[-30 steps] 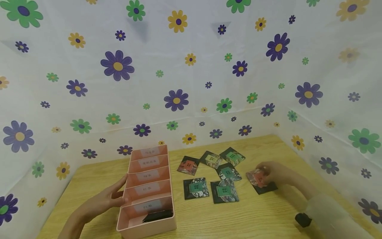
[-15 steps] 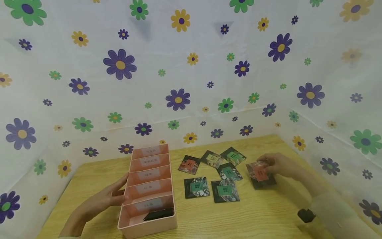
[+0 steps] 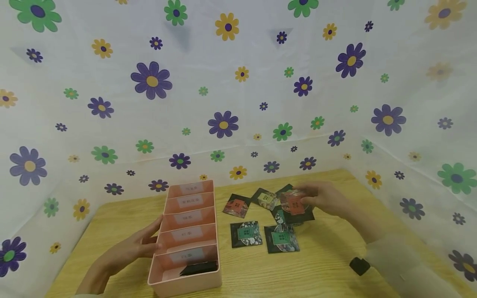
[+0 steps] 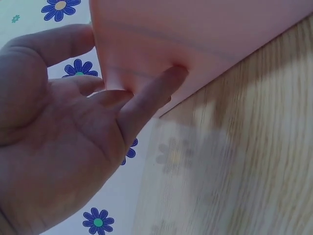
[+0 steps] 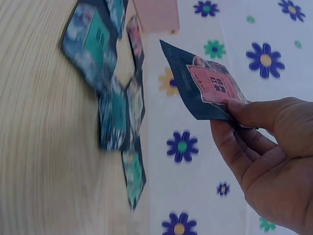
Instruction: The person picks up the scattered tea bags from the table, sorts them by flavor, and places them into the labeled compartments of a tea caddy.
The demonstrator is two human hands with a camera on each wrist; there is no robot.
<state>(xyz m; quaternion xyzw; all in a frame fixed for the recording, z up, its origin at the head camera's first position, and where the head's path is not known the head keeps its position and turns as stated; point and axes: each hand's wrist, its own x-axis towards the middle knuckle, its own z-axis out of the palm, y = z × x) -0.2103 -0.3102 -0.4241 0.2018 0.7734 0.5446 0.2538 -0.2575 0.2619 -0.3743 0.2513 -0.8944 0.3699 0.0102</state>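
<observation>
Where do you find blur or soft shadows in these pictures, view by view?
Head view: a soft shadow on the table near the right sleeve; left wrist view: a soft-edged shadow on the table beside the pink box; right wrist view: the loose packets smeared, the held packet sharper, with print showing on its label.

Free: bare table [image 3: 275, 275], front, right of pink box [image 3: 190, 285]. Obstructing: upright dividers [image 3: 206, 232]; flat packets [image 3: 246, 234] beside box.
</observation>
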